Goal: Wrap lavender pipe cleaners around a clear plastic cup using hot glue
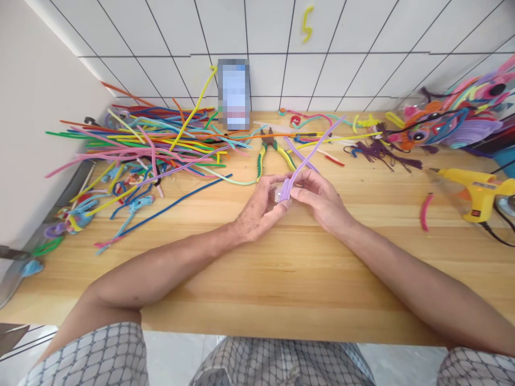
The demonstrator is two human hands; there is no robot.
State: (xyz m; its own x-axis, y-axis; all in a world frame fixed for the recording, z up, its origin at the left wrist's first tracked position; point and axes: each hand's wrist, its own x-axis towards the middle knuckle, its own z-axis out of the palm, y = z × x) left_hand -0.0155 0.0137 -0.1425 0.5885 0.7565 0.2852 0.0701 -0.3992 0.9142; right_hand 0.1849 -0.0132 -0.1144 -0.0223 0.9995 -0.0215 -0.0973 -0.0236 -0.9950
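Purple stems point(286, 188), gripped by left hand point(256, 209) and right hand point(329, 206) in front of pliers point(269, 142), seem mid-shaping beside a clear ball point(277, 194), needing steady pinching next.

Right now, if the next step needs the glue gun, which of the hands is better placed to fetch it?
Probably the right hand: the yellow glue gun lies off to that side, and the left hand is farther away. Both hold the purple pipe cleaners.
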